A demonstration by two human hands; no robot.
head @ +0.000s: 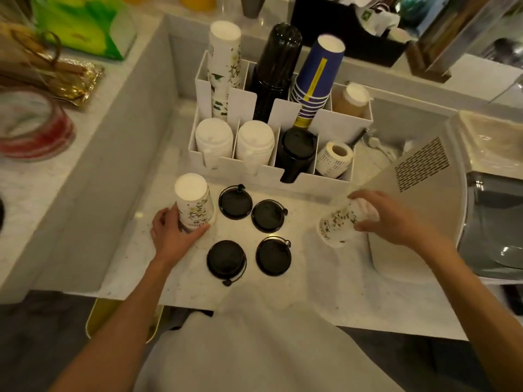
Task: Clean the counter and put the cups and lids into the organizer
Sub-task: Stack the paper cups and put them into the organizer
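My left hand [172,234] grips an upside-down white patterned paper cup [194,203] standing on the marble counter [311,281]. Tilted above the counter is a second patterned cup [338,223], held by my right hand [390,219]. Between the hands lie several black lids [235,202] [267,216] [226,258] [273,257] flat on the counter. Behind them stands the white organizer [300,181], holding stacks of patterned cups [225,66], black cups [276,72], blue cups [314,80], white lids [254,142] and black lids [297,152].
A grey machine [418,176] stands close to my right hand. A roll of stickers [334,159] sits in the organizer's front right slot. A raised ledge [93,154] on the left carries a tape roll and packets. The counter's front edge is just before my body.
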